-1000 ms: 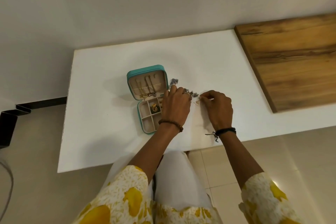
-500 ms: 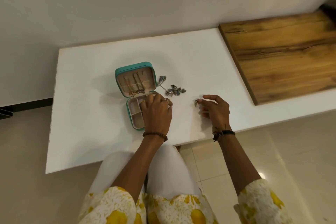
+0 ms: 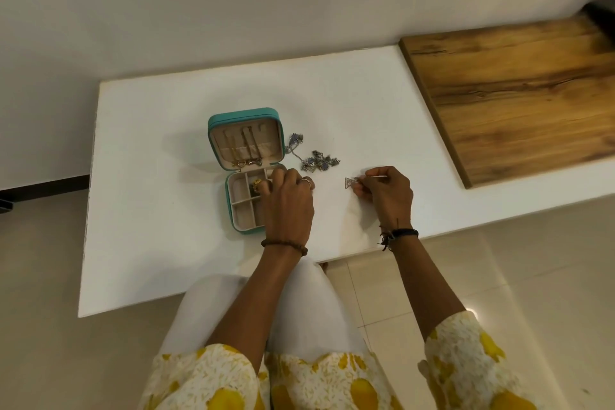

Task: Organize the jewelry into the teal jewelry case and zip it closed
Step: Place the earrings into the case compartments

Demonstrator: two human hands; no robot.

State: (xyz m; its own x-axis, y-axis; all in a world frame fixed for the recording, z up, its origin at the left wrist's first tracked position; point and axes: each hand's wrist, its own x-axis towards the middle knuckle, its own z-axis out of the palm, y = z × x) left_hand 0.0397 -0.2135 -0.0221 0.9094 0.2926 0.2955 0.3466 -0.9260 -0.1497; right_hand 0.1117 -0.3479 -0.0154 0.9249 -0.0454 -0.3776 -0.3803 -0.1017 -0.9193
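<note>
The jewelry case (image 3: 248,170) lies open on the worktop (image 3: 166,210), left of centre, its lid behind the compartment tray. Chains hang inside the lid. A ring (image 3: 257,184) sits in a central tray compartment. The left hand (image 3: 289,206) rests over the tray's right side. A jewelry cluster (image 3: 317,161) lies just right of the case. Further right, the right hand (image 3: 387,195) holds a triangular pendant (image 3: 349,183). A wooden board (image 3: 519,100) adjoins the worktop's right edge.

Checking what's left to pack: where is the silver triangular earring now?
In the head view, the silver triangular earring is pinched by the right hand over the white table, right of the teal jewelry case.
</note>
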